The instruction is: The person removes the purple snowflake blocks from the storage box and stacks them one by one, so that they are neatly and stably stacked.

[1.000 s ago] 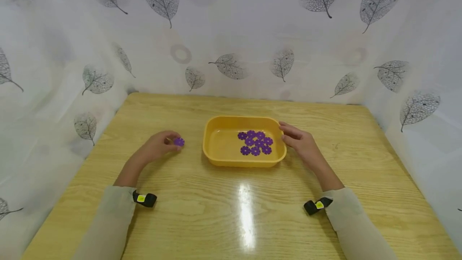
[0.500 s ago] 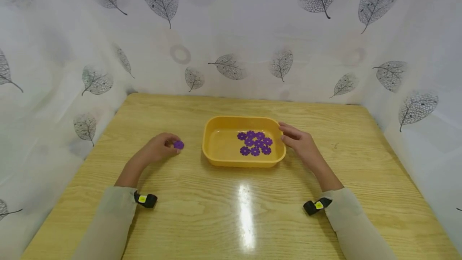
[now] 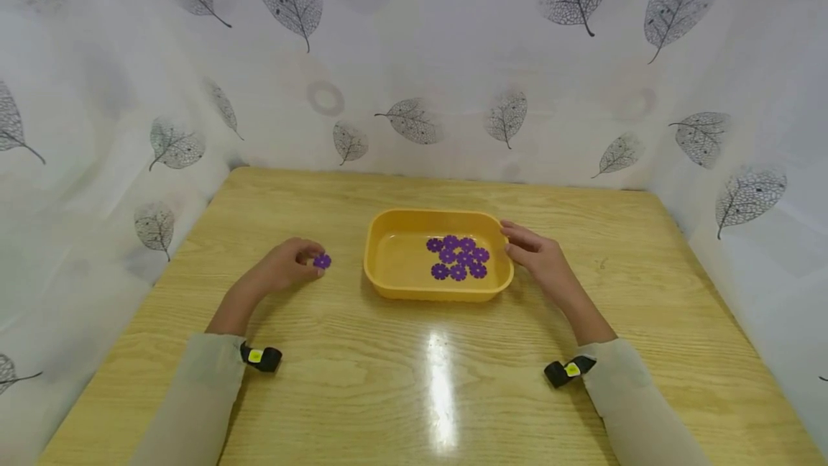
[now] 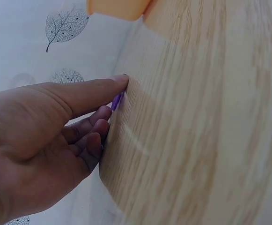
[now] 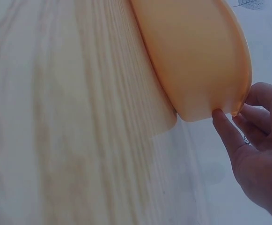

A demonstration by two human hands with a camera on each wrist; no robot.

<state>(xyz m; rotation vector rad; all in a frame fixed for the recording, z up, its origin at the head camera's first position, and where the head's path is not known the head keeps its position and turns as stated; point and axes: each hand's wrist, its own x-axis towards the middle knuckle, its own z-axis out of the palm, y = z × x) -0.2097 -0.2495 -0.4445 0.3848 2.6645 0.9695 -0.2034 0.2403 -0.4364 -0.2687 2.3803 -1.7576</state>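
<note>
Left of the tray, my left hand (image 3: 287,263) has thumb and fingers around one purple snowflake building disc (image 3: 322,261), close to the tabletop. From the left wrist, only a sliver of that purple disc (image 4: 116,101) shows between the thumb (image 4: 96,93) and the fingers. Across the table my right hand (image 3: 540,257) holds the right end of a yellow plastic tray (image 3: 440,293). In the right wrist view, the thumb (image 5: 227,129) presses the tray's outer wall while other fingers curl at its rim. Several similar purple discs (image 3: 458,257) lie flat in the tray's right half.
The tray stands on a light wooden table (image 3: 362,380) with a glossy reflection in front of it. White curtain with a leaf print (image 3: 414,56) closes off the back and both sides. Black straps (image 3: 261,358) sit at the sleeve cuffs.
My left hand and its purple disc have come slightly down and toward me, mostly in the first half second. The right hand and tray have stayed put.
</note>
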